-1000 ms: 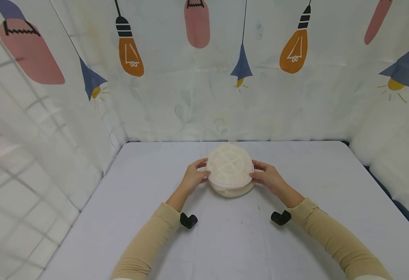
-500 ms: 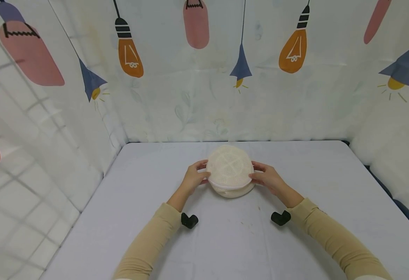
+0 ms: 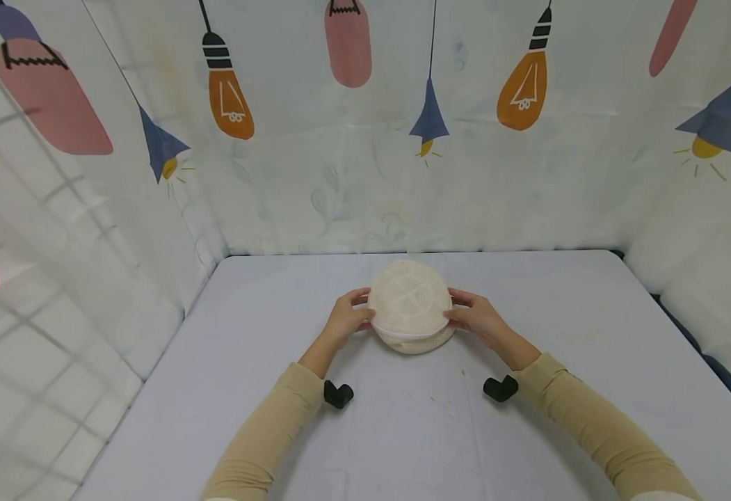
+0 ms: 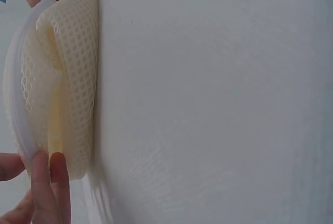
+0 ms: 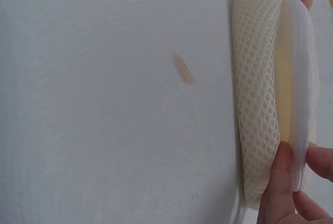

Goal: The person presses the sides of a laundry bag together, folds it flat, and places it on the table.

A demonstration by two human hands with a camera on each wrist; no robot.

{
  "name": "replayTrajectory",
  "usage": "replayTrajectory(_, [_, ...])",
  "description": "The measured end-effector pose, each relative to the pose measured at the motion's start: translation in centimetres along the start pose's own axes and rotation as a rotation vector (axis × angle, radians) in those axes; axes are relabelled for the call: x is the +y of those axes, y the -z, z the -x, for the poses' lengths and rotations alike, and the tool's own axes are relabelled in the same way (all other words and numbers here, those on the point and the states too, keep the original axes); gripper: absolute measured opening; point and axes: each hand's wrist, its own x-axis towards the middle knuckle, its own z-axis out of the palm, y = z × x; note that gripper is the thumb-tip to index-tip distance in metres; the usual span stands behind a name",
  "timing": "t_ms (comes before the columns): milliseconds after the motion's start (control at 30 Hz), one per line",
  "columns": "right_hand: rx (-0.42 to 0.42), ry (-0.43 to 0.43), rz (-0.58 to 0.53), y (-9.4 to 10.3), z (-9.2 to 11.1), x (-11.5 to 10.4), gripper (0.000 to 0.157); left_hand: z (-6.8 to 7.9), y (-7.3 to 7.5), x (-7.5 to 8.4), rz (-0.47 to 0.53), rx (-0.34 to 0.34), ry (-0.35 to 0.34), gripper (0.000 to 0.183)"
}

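A round cream mesh laundry bag with a white zipper rim sits near the far middle of the white table. My left hand holds its left side, thumb toward me and fingers behind. On the opposite side my right hand pinches the rim in much the same way. In the left wrist view, the mesh bag gapes below its white rim, and pale yellow lining shows inside. From the right wrist, the bag shows that same gap, with a fingertip at the opening's edge.
The white tabletop carries a few small brownish marks, one seen as a stain from the right wrist. Black wrist pieces hang below both cuffs. A curtain printed with lamps and bulbs stands behind the far edge.
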Motion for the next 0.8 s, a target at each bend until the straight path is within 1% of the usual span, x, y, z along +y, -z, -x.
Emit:
replayTrajectory(167, [0.005, -0.004, 0.012, -0.11, -0.01, -0.11, 0.065, -0.09, -0.02, -0.06, 0.005, -0.004, 0.006, 0.053])
replayTrajectory(400, [-0.010, 0.005, 0.020, -0.02, -0.19, -0.13, 0.066, -0.19, 0.13, -0.01, 0.011, -0.006, 0.025, 0.054])
replayTrajectory(633, [-0.022, 0.015, 0.040, 0.31, -0.09, -0.69, 0.066, -0.08, 0.47, 0.16, 0.024, -0.023, 0.013, 0.054])
replayTrajectory(800, [-0.028, 0.031, 0.065, 0.41, -0.07, -1.04, 0.067, -0.01, 0.66, 0.43, 0.018, -0.007, 0.020, 0.055])
